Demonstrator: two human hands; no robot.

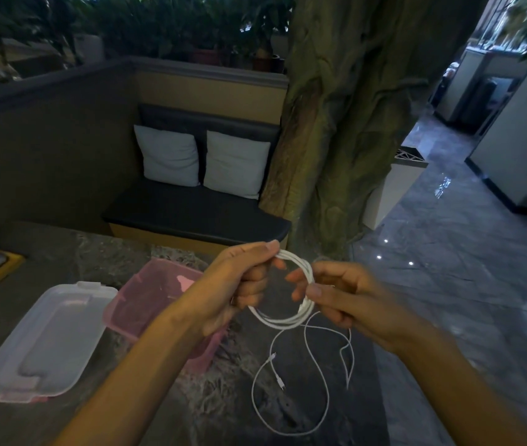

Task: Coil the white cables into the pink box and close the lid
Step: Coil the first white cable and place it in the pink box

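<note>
The white cable [291,291] is partly wound into a small coil held above the table [62,252], near its right edge. The left hand [239,284] grips one side of the coil; the right hand [339,294] pinches the other. Loose cable tail [291,391] remains on the table, uncoiled. The pink box [156,294] stands open beside the left forearm, apparently empty. The clear lid [46,339] lies left of it. Remaining, by estimate: finish winding, stow, close lid. Nothing obstructs the box.

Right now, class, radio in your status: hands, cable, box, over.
Left hand and right hand grip the white cable coil. Loose tail on the table. Pink box open, lid beside it. Nothing blocking.
</note>
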